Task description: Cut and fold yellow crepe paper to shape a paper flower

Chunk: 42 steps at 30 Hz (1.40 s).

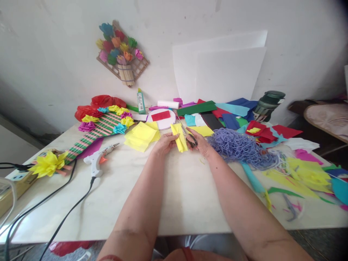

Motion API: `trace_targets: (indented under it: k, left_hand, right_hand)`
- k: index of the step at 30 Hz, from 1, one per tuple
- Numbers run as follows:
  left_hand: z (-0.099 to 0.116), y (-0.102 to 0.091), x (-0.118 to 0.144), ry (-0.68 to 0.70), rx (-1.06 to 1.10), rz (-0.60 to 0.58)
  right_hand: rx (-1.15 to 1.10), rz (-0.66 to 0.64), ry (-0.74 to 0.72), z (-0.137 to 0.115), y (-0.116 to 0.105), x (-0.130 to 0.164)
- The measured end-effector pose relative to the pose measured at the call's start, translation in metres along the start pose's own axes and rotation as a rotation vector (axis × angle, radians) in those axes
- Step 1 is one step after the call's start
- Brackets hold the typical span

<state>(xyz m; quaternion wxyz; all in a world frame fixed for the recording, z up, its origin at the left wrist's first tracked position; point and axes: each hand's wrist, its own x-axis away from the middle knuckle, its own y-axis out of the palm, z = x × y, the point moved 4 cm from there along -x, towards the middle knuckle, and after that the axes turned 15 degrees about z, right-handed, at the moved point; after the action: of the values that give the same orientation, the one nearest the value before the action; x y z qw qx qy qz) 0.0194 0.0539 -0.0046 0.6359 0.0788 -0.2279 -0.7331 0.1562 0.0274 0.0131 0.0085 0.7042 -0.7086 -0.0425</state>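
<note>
Between my two hands is a folded strip of yellow crepe paper (178, 137), held upright above the table. My left hand (166, 142) pinches its left side. In my right hand (201, 142) is a pair of scissors (190, 139) with dark handles, the blades pointing up and to the left beside the paper's right edge. Whether the blades touch the paper I cannot tell. A stack of yellow paper squares (141, 137) lies left of my left hand. Past my hands rests a white disc (165, 123) with a red paper piece (161, 115) on it.
At left lie a white glue gun (95, 161) with its cord and a guitar-shaped craft (92, 136) trimmed with paper flowers. A heap of purple yarn (239, 146) sits right of my right hand. Coloured paper scraps, a glue bottle (140, 101) and a dark green jar (269, 106) line the back.
</note>
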Motion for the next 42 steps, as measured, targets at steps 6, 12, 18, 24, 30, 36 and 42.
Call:
trace_targets:
  k: [6, 12, 18, 24, 30, 36, 42]
  left_hand:
    - [-0.0008, -0.0002, -0.0008, 0.000, -0.011, -0.002]
    - [-0.0009, 0.0008, -0.0006, -0.002, -0.019, -0.010]
    - [-0.0012, 0.0004, -0.0010, 0.003, -0.008, -0.002]
    - [-0.0007, 0.0011, 0.0001, 0.007, -0.021, -0.018]
    - [-0.0011, 0.0011, -0.0003, 0.007, -0.024, -0.035]
    - [-0.0011, 0.0012, 0.0001, 0.003, -0.024, -0.038]
    - [-0.0011, 0.0003, -0.0003, 0.003, -0.025, -0.016]
  right_hand:
    - [-0.002, -0.014, -0.020, 0.0024, 0.0003, -0.0011]
    - [0.007, 0.013, -0.013, 0.0034, -0.0006, -0.0021]
    - [0.041, 0.012, -0.020, 0.0031, -0.0013, -0.0009]
    - [-0.017, -0.004, -0.029, 0.0023, 0.0002, -0.0012]
    - [-0.020, 0.020, -0.016, -0.0006, 0.0001, 0.0000]
    - [-0.040, -0.004, -0.009, 0.0024, -0.0006, -0.0034]
    - [0.008, 0.007, -0.015, 0.0009, -0.0016, -0.0036]
